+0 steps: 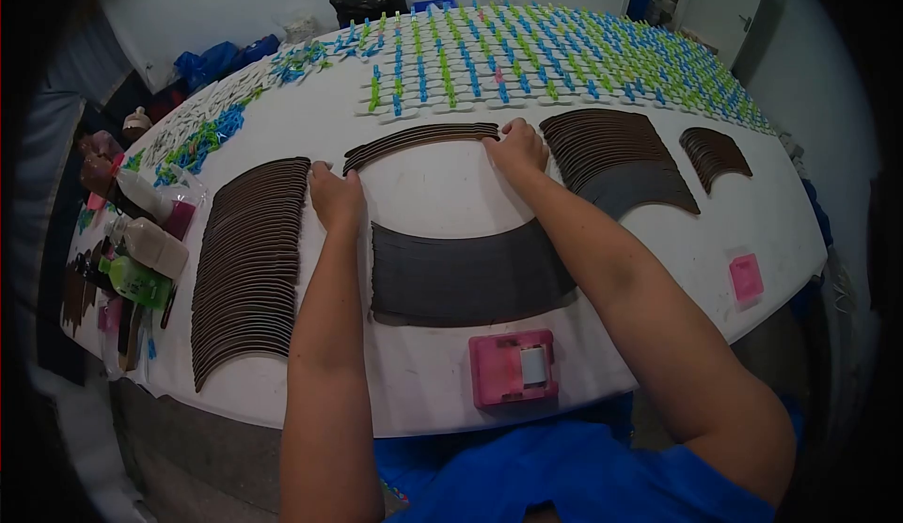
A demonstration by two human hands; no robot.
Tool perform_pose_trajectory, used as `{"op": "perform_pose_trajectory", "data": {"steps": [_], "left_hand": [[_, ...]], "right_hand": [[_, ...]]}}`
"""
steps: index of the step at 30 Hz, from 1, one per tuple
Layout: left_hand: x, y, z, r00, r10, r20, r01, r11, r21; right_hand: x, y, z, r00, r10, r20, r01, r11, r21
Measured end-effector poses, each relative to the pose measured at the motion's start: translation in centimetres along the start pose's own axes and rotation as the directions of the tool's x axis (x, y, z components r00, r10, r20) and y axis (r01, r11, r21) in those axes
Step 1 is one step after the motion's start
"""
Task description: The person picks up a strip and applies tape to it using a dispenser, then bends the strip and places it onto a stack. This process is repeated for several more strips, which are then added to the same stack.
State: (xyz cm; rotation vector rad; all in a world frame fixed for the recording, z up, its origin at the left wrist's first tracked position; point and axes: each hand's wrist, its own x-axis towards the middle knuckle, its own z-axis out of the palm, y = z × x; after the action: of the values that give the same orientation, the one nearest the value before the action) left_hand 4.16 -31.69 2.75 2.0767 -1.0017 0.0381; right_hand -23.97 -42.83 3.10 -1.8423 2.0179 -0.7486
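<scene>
Several thin, dark, curved strips (421,134) lie in a narrow, arched row in the middle of the white table. My left hand (336,196) is at their left end, thumb against the strip ends and fingers curled. At the right end, my right hand (519,150) has its thumb and bent fingers closed about the tips. Nearer to me, between my forearms, is a dark grey curved block of closely packed strips (461,274). A large fanned row of brown-edged strips (249,269) lies left of my left hand. Another fanned group (611,151) lies just right of my right hand.
A pink tray with a white roller (513,369) sits near the front edge, and a smaller pink box (746,278) is at right. A small strip group (715,156) lies far right. Rows of clipped white pieces (527,57) cover the back. Bottles (150,245) crowd the left edge.
</scene>
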Motion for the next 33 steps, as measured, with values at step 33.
{"op": "perform_pose_trajectory", "data": {"steps": [33], "left_hand": [[0.5, -1.9, 0.2, 0.998, 0.058, 0.025, -0.053, 0.988, -0.142]], "right_hand": [[-21.0, 13.0, -13.7, 0.492, -0.868, 0.069, 0.848, 0.496, 0.185]]}}
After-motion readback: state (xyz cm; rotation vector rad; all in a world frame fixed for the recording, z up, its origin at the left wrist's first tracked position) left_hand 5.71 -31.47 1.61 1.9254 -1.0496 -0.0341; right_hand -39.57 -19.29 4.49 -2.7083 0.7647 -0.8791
